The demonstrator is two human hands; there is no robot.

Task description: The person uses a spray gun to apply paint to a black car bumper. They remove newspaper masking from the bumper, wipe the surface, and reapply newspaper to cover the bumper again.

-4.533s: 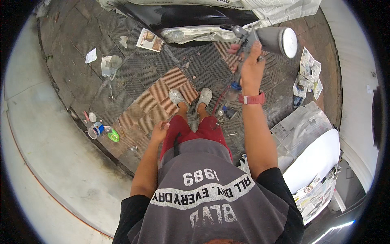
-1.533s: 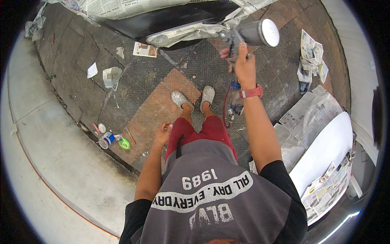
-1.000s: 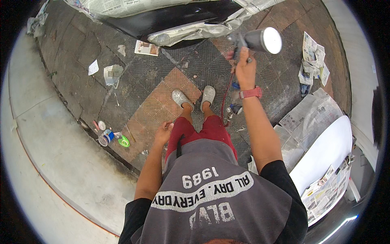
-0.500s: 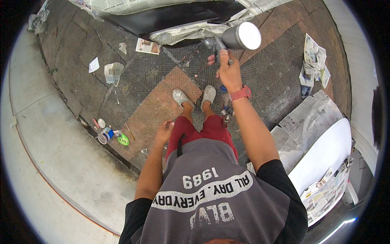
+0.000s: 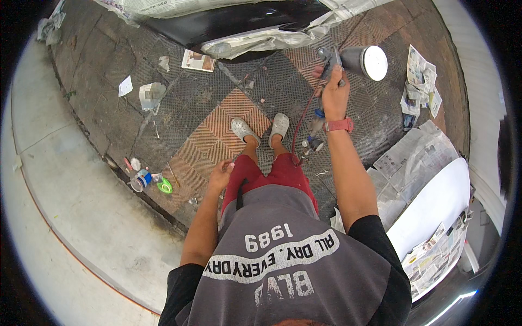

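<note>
Metal and grey, the spray gun [image 5: 348,60] is being gripped in the person's right hand [image 5: 335,98], fingers clenched round its handle, its white-lidded cup pointing toward the right side of the floor. A red air hose [image 5: 300,127] is hanging from the gun down toward the feet. The left hand [image 5: 220,176] is resting loosely open on the left thigh, holding nothing. Beyond the gun, a black car panel [image 5: 239,19] is lying at the far edge of the patterned floor [image 5: 206,136], bordered with masking newspaper [image 5: 266,41]. At the right edge a white panel [image 5: 435,206] is lying wrapped in more newspaper. Small cans and lids [image 5: 144,176] are sitting at the left edge of the floor. The step in hand is likely aiming between spray passes; the next move probably calls for bringing the nozzle round toward the black panel and pulling the trigger evenly.
</note>
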